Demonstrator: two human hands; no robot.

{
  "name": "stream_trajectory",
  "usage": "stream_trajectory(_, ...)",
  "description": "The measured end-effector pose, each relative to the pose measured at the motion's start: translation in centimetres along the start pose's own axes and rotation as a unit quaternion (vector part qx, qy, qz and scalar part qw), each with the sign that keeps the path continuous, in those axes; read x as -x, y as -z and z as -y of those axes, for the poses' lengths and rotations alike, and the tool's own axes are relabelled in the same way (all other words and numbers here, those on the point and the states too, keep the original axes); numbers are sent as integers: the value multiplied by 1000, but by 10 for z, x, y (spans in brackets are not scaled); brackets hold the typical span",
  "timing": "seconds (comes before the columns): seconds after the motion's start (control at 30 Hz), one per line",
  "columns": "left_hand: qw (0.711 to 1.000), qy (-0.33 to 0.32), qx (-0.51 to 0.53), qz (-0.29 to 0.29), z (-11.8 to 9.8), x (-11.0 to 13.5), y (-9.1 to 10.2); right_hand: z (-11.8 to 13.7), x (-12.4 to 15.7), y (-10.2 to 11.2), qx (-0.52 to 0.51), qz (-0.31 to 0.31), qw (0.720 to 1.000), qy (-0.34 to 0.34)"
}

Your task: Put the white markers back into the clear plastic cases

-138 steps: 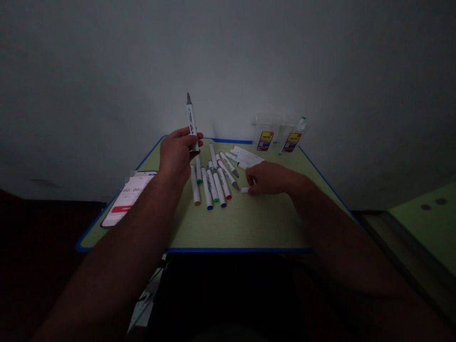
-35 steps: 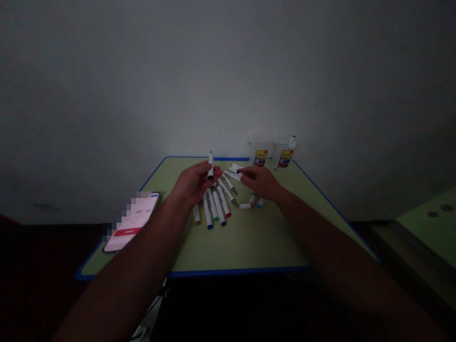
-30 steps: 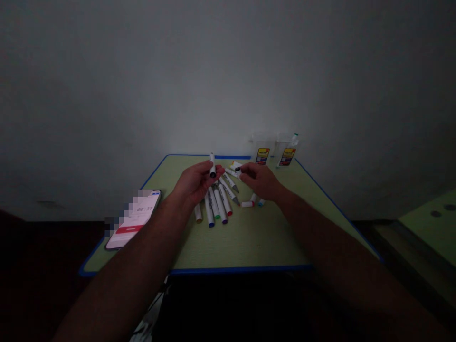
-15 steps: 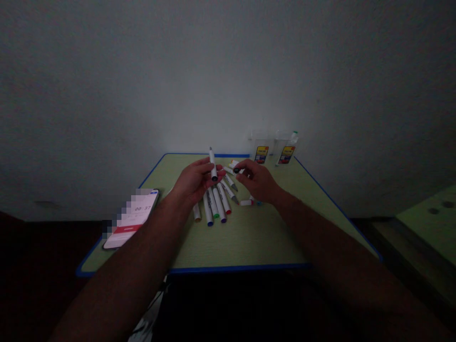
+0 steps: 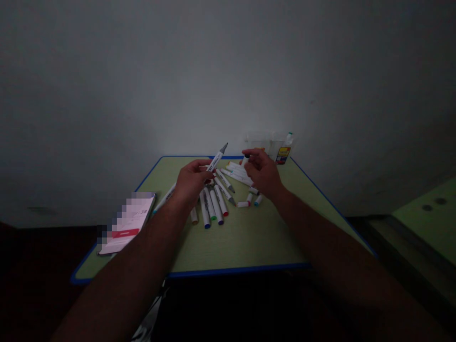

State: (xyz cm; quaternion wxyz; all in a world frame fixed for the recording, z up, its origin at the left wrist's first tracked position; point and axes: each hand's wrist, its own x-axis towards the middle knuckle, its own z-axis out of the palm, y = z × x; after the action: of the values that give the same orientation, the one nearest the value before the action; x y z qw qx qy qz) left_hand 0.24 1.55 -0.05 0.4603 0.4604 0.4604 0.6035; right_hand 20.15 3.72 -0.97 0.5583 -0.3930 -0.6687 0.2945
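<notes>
My left hand [image 5: 190,183] is closed round a white marker [image 5: 216,160], whose uncapped grey tip points up and to the right. My right hand [image 5: 261,172] pinches a small dark-ended cap [image 5: 246,157] a short way right of that tip. Below both hands, several white markers with coloured ends [image 5: 213,206] lie side by side on the green table [image 5: 235,237]. A few loose caps [image 5: 250,201] rest just under my right wrist. More white markers [image 5: 235,172] lie between my hands, further back.
A phone [image 5: 126,223] with a lit screen lies at the table's left edge. Clear plastic marker boxes with yellow labels [image 5: 281,149] stand at the far right corner against the wall. Another green table [image 5: 427,223] shows at the right. The room is dim.
The marker in my left hand has tilted from upright to slanting right, its tip now uncapped. My right hand has risen and moved back with the cap. The view shifted slightly.
</notes>
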Motion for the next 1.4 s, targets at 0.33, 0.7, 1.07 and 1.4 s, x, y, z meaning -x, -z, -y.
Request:
stream_trajectory(0.33, 1000, -11, -15, 0, 0, 1, 0, -3, -3, 3, -116, -29, 989, -87)
stream_trajectory(0.7, 999, -17, -40, 13, 2, 0, 1, -1, -6, 7, -233, -59, 962, -129)
stream_trajectory(1.07, 996, -32, -83, 28, 7, -2, 4, 0, -5, 10, -258, -59, 954, -142)
stream_trajectory(1.4, 991, -51, -119, 20, 7, -2, 5, -5, -7, 12, -234, -58, 965, -102)
